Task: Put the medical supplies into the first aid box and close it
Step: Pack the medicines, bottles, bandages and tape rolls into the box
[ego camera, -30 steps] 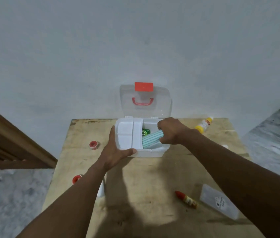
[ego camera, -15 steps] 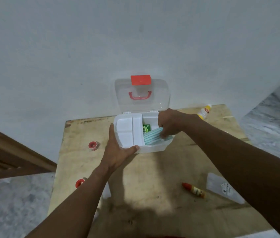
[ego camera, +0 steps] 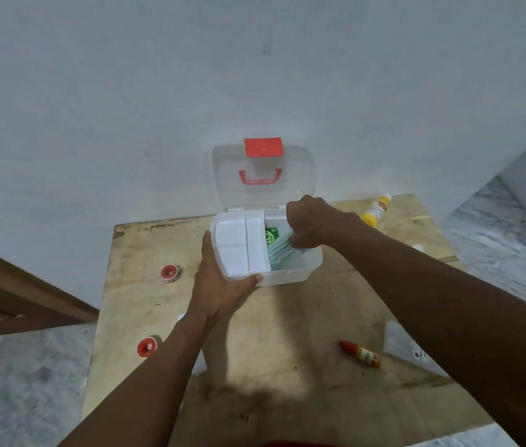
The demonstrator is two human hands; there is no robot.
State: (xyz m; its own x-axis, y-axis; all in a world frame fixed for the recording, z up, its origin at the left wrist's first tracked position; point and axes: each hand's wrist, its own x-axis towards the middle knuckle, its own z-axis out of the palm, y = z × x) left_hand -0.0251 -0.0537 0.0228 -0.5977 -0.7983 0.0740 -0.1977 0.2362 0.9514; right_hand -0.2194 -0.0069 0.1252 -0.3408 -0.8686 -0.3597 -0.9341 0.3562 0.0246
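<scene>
While left hand [ego camera: 219, 287] clasps box [ego camera: 290, 279] corner, right hand [ego camera: 311, 224] — curled — pinches striped packet [ego camera: 279, 253].

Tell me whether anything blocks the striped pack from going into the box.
Nothing visible blocks it. The lid stands open, and the right hand holds the striped pack partly inside the box's open right section. A green packet lies beside it there; the white tray covers only the left side.

Dim, soft, slightly blurry light; arm shadows darken the table [ego camera: 287, 317]; wide-angle edges bend.
</scene>
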